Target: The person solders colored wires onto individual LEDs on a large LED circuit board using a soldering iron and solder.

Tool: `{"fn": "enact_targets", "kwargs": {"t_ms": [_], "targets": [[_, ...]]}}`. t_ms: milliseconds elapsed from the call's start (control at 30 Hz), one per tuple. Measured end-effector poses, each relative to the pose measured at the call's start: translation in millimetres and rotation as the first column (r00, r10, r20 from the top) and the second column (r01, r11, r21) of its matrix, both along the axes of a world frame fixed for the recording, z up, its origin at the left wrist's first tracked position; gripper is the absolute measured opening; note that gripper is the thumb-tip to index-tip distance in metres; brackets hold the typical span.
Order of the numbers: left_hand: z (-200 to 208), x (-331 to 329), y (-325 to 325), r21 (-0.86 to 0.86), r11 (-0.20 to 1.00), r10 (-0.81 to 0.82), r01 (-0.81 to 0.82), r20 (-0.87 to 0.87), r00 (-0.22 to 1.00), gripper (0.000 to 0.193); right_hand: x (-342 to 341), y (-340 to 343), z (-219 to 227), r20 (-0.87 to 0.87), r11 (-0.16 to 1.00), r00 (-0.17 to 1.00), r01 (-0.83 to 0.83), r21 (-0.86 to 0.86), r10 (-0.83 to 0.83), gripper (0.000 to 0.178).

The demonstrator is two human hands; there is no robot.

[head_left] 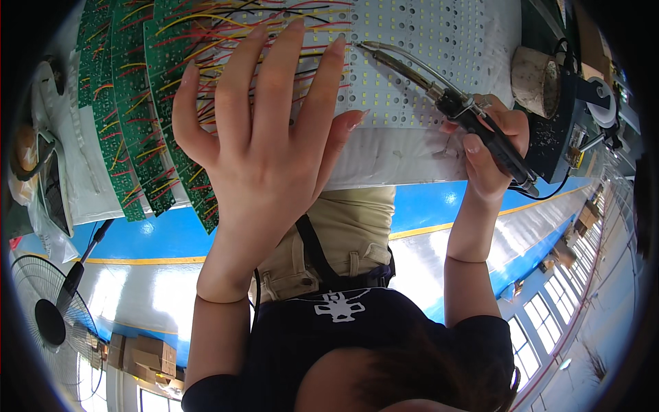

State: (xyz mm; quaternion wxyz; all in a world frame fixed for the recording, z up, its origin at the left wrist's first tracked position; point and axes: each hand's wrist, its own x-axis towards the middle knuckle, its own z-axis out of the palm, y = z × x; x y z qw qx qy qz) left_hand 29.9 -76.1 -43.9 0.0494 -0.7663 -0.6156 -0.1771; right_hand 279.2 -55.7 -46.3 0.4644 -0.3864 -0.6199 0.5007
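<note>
My right hand point(495, 141) grips a soldering iron point(460, 110) with a black handle and a thin metal tube along its side. The iron's tip points left and rests at or just over the edge of a white LED panel point(391, 103), near the ends of thin wires. With fingers spread, my left hand point(264, 130) lies over a bundle of red, yellow and black wires point(206, 31). Its index fingertip is close to the iron's tip. The wires run from green circuit boards point(175, 103) toward the panel. What lies under my left palm is hidden.
On the right of the table stand a round, whitish pot-like holder point(535, 81) and a dark stand with a white spool point(601, 101). A black cord trails from the iron. Plastic bags point(48, 199) lie at the left edge, above a floor fan point(51, 323). Cardboard boxes point(147, 357) stand behind.
</note>
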Motion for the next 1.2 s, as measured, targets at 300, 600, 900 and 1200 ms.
{"fn": "enact_targets", "kwargs": {"t_ms": [300, 600, 900, 1200], "targets": [[0.1, 0.1, -0.1, -0.005, 1.000, -0.001, 0.001, 0.003, 1.000, 0.036, -0.7, -0.7, -1.0, -0.008, 1.000, 1.000, 0.006, 0.001, -0.006, 0.030], [1.0, -0.4, -0.4, 0.003, 1.000, 0.001, -0.001, 0.006, 1.000, 0.035, -1.8, -0.7, -1.1, -0.005, 1.000, 1.000, 0.010, 0.018, -0.010, 0.030], [-1.4, -0.3, 0.1, 0.014, 1.000, -0.003, 0.003, 0.014, 1.000, 0.035, -2.1, 0.2, 0.4, 0.010, 0.999, 1.000, 0.008, 0.034, -0.008, 0.027], [-1.2, -1.0, -1.3, 0.008, 1.000, -0.002, 0.002, 0.014, 1.000, 0.035, -6.3, 0.0, 0.4, -0.014, 0.999, 1.000, 0.021, 0.036, -0.021, 0.026]]}}
